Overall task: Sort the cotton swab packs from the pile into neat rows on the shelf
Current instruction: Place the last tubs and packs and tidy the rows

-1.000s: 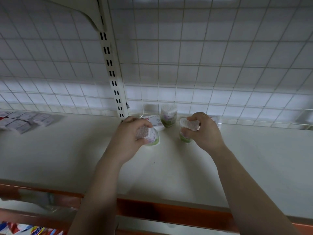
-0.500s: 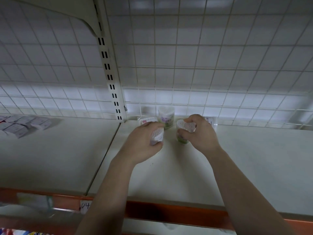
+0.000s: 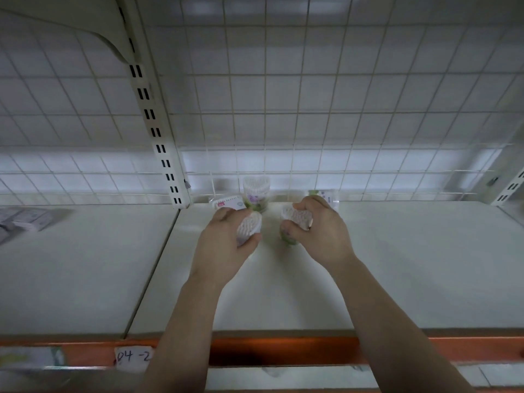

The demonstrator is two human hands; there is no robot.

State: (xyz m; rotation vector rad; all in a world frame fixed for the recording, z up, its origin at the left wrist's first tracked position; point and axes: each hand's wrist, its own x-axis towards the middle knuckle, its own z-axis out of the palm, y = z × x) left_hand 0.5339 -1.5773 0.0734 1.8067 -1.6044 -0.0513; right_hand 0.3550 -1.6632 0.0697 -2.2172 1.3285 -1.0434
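- Head view: the left hand (image 3: 224, 245) curls round the left pack (image 3: 249, 226), which it has turned from lying sideways to nearly upright, just ahead of the standing pack (image 3: 256, 191).
- The right hand (image 3: 323, 234) still pinches the right pack (image 3: 296, 218), green base down, at or just above the shelf (image 3: 397, 265).
- Both packs seem close to set-down, starting a row.

Each hand, left hand (image 3: 224, 242) and right hand (image 3: 320, 231), grips 1 swab pack (image 3: 248, 226) over the white shelf (image 3: 397, 265).
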